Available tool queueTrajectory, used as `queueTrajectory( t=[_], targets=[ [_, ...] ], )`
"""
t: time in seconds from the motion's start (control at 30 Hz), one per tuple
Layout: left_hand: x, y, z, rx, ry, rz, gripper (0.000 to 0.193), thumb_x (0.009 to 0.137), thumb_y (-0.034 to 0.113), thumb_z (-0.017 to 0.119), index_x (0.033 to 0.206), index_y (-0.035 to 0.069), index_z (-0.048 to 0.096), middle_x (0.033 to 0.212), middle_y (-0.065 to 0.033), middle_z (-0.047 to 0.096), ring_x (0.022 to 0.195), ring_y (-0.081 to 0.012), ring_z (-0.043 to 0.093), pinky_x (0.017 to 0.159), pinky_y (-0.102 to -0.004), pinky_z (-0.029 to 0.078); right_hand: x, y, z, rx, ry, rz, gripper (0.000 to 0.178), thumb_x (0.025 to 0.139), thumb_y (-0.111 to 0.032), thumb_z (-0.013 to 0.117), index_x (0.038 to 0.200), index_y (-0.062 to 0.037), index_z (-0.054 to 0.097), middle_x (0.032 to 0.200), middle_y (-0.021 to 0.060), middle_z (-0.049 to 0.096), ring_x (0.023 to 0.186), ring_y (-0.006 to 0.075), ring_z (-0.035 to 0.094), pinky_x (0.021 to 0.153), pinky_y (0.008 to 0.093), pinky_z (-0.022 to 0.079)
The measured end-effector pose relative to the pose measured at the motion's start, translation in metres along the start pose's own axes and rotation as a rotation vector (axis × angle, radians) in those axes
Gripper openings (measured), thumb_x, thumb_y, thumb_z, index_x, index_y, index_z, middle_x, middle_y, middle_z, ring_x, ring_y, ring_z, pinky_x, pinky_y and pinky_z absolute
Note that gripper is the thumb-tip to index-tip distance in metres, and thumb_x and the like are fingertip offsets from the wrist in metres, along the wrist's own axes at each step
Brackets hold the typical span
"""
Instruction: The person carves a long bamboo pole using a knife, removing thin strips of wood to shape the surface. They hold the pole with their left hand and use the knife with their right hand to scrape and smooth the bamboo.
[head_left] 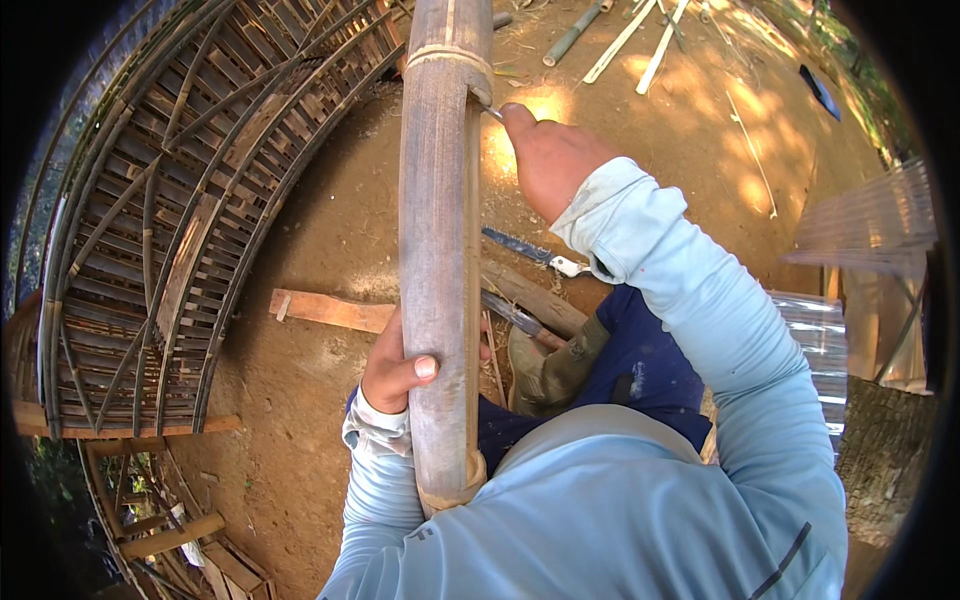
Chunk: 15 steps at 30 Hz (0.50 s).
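Observation:
A thick, grey-brown bamboo pole (pixel 437 220) runs lengthwise before me, its lower end against my shirt. A long slot is cut along its right side, ending just under the upper joint. My left hand (pixel 392 368) is wrapped round the lower part of the pole, thumb on top. At the upper end of the slot, my right hand (pixel 560 155) is closed on a thin metal tool (pixel 491 112). Its tip meets the bamboo; the handle is hidden in the fist, so I cannot tell the tool's kind.
Below the pole lie a long dark blade with a white part (pixel 535 252), a wooden board (pixel 335 310) and a log (pixel 535 297). A slatted bamboo structure (pixel 185 230) stands at the left. Cut bamboo pieces (pixel 630 42) lie far off, and clear corrugated sheets (pixel 865 230) stand right.

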<state>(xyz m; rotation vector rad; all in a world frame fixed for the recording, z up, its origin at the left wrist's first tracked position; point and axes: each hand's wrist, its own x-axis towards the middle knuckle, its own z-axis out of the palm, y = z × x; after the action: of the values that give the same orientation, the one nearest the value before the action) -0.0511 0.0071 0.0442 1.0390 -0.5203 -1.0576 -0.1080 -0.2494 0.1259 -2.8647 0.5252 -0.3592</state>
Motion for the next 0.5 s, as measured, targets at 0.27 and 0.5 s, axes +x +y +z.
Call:
queueTrajectory(
  t=[0.27,0.5],
  targets=[
    [0.0,-0.004,-0.003,0.02,-0.02,0.006,0.105,0.062,0.039,0.085,0.144,-0.006,0.036,0.114,-0.0232,0.064,0.096,-0.0345,0.069,0.088,-0.0455,0.056,0.006,0.003,0.004,0.012,-0.036,0.025,0.025,0.096,-0.005,0.041,0.119,0.0059,0.046,0.088,0.0291,0.067,0.087,0.0465,0.067,0.075,0.0518,0.051],
    [0.0,-0.004,-0.001,0.058,0.026,0.0,0.109,0.058,0.043,0.085,0.142,-0.007,0.037,0.114,-0.026,0.063,0.094,-0.0364,0.07,0.083,-0.0445,0.058,0.013,0.001,0.004,0.077,-0.054,0.017,0.024,0.096,-0.003,0.042,0.118,0.0071,0.045,0.091,0.0312,0.066,0.092,0.0477,0.066,0.078,0.0521,0.051]
  ],
)
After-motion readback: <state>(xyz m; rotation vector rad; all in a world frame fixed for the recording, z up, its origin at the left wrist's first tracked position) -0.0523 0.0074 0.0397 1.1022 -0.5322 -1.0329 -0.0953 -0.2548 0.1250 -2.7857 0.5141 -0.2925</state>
